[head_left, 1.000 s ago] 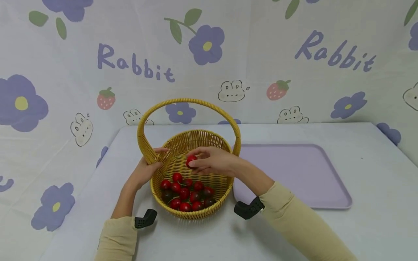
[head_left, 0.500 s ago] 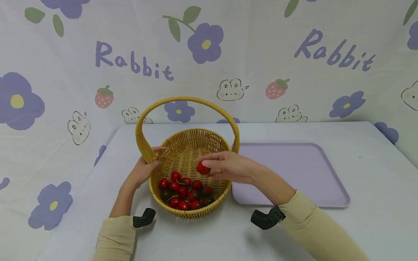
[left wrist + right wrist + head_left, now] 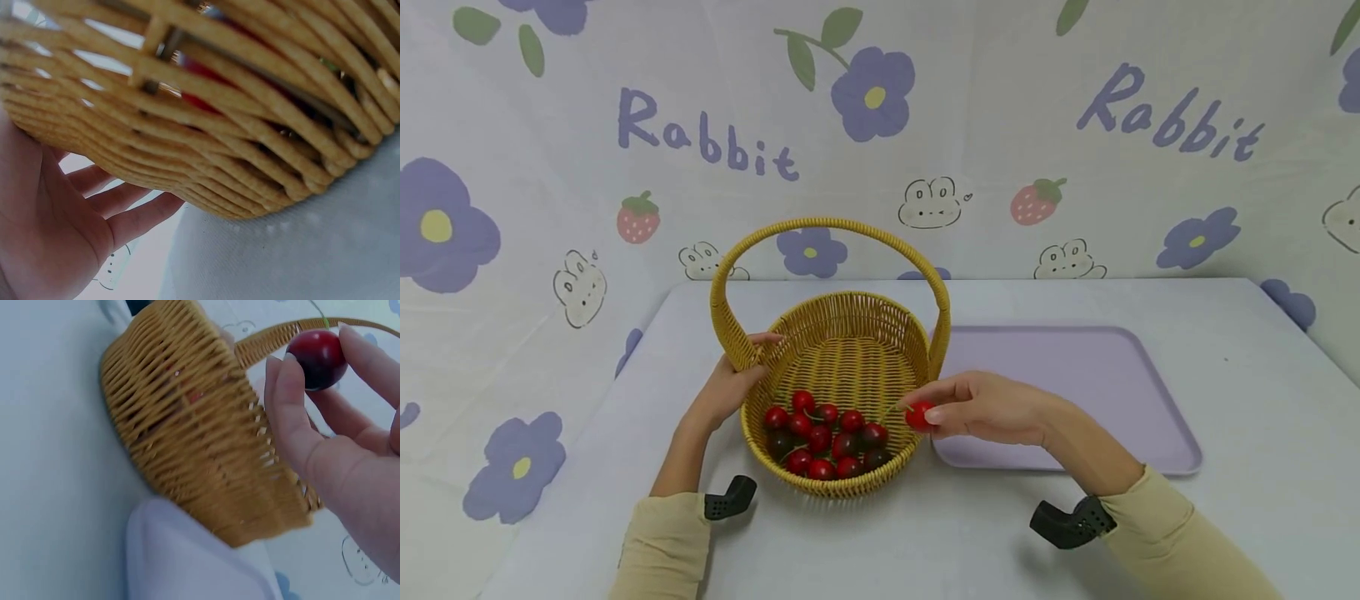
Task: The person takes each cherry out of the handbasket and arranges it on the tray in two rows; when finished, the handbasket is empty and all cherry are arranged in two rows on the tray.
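Your right hand point(image 3: 992, 410) is pinching a red cherry point(image 3: 919, 416) at the right rim of the wicker basket point(image 3: 842, 367), near the lilac tray point(image 3: 1075, 367); your left hand point(image 3: 730, 390) is gripping the basket. If that pinch is pressing off-centre, the smooth cherry could slip.

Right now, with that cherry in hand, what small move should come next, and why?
Probably move the cherry right, over the tray: the right hand pinches it near the basket, with the tray alongside, while the left hand holds the basket.
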`<control>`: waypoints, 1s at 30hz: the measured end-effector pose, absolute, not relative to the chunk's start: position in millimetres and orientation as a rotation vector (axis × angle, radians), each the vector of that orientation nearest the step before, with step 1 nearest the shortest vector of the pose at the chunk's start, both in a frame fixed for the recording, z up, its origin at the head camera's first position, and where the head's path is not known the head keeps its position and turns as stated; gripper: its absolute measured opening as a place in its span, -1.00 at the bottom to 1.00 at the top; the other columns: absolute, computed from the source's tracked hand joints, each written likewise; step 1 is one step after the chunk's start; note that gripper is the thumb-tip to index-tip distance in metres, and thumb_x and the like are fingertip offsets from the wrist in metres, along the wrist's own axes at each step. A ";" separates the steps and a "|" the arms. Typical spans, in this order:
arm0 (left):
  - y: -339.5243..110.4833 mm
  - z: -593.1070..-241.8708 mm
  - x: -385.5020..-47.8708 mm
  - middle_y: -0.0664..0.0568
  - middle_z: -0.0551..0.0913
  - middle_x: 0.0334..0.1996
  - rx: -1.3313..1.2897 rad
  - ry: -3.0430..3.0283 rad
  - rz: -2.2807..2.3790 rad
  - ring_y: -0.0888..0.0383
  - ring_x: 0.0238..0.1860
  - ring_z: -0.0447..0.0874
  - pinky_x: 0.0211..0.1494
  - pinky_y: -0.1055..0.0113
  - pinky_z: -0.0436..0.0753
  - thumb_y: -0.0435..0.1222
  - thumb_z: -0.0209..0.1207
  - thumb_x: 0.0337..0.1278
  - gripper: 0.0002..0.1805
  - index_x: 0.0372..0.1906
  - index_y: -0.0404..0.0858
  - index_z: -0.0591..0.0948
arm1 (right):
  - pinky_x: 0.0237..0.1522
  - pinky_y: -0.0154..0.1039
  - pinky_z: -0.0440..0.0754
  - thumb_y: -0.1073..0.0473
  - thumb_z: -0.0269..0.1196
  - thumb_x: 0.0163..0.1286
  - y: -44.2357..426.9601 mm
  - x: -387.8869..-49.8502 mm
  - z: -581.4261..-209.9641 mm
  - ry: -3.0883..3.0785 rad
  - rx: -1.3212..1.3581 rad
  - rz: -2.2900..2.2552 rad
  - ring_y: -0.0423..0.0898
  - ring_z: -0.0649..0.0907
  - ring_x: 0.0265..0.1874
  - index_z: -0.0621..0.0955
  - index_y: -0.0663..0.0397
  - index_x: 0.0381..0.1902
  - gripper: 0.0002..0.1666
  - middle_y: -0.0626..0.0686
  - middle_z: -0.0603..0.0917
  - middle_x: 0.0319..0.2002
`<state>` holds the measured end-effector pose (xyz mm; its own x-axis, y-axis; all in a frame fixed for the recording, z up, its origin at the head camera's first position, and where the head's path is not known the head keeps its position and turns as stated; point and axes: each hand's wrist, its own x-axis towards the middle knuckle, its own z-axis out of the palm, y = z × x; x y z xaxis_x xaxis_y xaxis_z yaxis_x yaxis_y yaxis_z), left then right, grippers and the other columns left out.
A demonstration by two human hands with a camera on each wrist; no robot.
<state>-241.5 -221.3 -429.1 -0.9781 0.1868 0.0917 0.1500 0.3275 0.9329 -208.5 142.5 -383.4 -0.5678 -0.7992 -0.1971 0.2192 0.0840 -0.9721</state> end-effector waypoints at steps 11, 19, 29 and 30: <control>-221.2 -428.7 -240.6 -0.24 0.28 0.31 0.319 2.532 1.776 -0.22 0.35 0.15 0.25 -0.24 0.20 -0.53 -0.08 0.17 -0.50 0.26 -0.35 0.39 | 0.16 -0.15 0.43 0.35 0.16 0.35 189.9 -213.9 -404.4 1.521 -0.569 -1.774 0.02 0.55 0.04 0.49 0.23 0.15 -0.60 0.18 0.51 0.07; -220.6 -428.3 -239.9 -0.25 0.27 0.32 0.328 2.537 1.774 -0.24 0.34 0.17 0.23 -0.24 0.23 -0.54 -0.08 0.17 -0.50 0.26 -0.35 0.39 | -0.20 -0.29 0.52 0.35 0.10 0.38 207.2 -219.3 -407.9 1.579 -0.469 -1.828 -0.08 0.60 -0.24 0.50 0.05 -0.02 -0.76 0.03 0.60 -0.16; -220.2 -428.2 -239.3 -0.25 0.28 0.31 0.336 2.528 1.785 -0.21 0.36 0.14 0.25 -0.22 0.21 -0.54 -0.08 0.18 -0.50 0.26 -0.36 0.38 | -0.02 -0.19 0.56 0.27 0.12 0.41 207.7 -225.9 -415.4 1.636 -0.269 -1.918 -0.06 0.64 -0.19 0.52 0.12 0.02 -0.76 0.12 0.56 -0.11; -220.0 -428.1 -239.1 -0.25 0.28 0.31 0.340 2.527 1.787 -0.21 0.36 0.13 0.26 -0.22 0.20 -0.54 -0.09 0.18 -0.50 0.26 -0.37 0.38 | 0.00 -0.17 0.55 0.27 0.12 0.42 207.9 -226.6 -416.4 1.626 -0.254 -1.940 -0.04 0.65 -0.16 0.50 0.16 0.07 -0.72 0.13 0.56 -0.09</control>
<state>-239.1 -220.0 -428.1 -0.9757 0.1934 0.1026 0.1612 0.3176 0.9344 -226.6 207.9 -416.4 -0.8085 -0.5456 -0.2207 0.3128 -0.0806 -0.9464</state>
